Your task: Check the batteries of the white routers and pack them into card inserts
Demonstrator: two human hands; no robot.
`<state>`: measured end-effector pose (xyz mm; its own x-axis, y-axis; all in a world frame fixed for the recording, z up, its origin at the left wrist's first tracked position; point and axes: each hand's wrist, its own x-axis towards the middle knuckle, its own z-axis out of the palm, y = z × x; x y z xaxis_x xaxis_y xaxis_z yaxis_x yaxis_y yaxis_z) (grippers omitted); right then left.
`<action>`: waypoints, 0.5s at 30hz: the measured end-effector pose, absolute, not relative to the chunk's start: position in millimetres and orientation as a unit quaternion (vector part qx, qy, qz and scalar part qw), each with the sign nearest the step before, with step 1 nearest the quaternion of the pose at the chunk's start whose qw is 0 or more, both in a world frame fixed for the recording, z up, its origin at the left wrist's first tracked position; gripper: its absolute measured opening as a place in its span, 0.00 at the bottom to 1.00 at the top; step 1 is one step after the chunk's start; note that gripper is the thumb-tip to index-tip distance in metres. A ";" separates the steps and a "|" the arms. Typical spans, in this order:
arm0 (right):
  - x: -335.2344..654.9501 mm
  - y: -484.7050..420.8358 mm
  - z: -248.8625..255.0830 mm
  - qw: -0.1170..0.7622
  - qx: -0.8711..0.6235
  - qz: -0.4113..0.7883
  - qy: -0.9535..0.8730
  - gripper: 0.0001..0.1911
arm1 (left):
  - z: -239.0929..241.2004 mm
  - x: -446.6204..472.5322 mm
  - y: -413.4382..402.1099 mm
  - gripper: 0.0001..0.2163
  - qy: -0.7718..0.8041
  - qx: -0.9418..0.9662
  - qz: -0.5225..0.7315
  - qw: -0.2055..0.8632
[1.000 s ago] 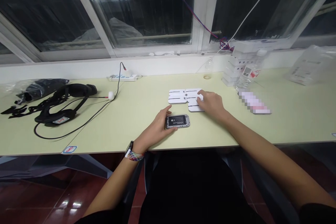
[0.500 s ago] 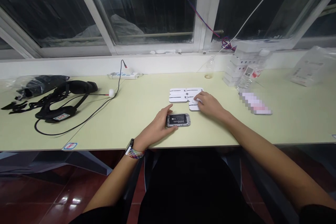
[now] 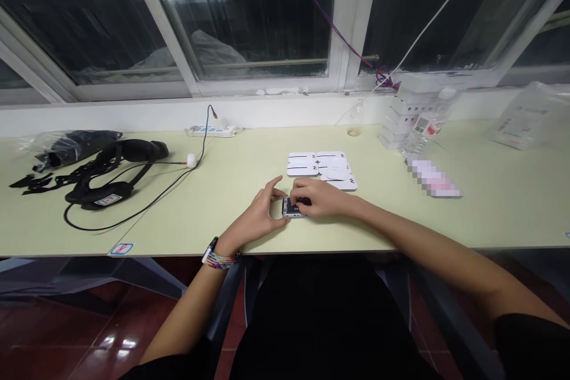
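A small grey-rimmed device (image 3: 287, 215) lies on the table with its back off and its black battery (image 3: 291, 209) showing. My left hand (image 3: 256, 217) curves round its left end, thumb at the near edge and a finger at the far edge, with the index finger raised. My right hand (image 3: 318, 197) covers the right part of the device, fingers curled down on the battery. What those fingers hold, if anything, is hidden. Behind the hands lie several white rounded covers (image 3: 303, 164) with black stripes, side by side. A smaller white piece (image 3: 337, 170) rests on top of them.
A black headset (image 3: 98, 190) with a cable lies at left beside a plastic bag (image 3: 73, 145). A power strip (image 3: 214, 130) sits near the wall. White boxes (image 3: 394, 124), a bottle (image 3: 425, 130), a pixelated item (image 3: 434, 178) and a clear bag (image 3: 521, 122) are at right.
My right hand has moved from the white covers down and left onto the device. The smaller white piece on the covers is now uncovered. My left hand has shifted slightly left.
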<state>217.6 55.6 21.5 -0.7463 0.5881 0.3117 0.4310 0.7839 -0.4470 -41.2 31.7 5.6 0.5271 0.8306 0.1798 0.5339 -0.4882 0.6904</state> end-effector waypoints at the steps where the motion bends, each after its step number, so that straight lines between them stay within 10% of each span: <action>1: 212.2 58.2 23.7 0.210 -0.266 0.164 -0.926 0.08 | 5.9 -40.8 32.0 0.46 0.412 0.824 0.257 0.292; 15: 181.1 77.2 35.4 0.137 -0.197 0.130 -0.962 0.11 | 10.3 -37.5 31.0 0.49 0.437 0.802 0.263 0.311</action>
<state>181.1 77.2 35.4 -0.8846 0.4151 0.2123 0.3436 0.8882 -0.3050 -37.5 31.0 10.3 0.4797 0.8644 0.1509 0.5374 -0.4254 0.7281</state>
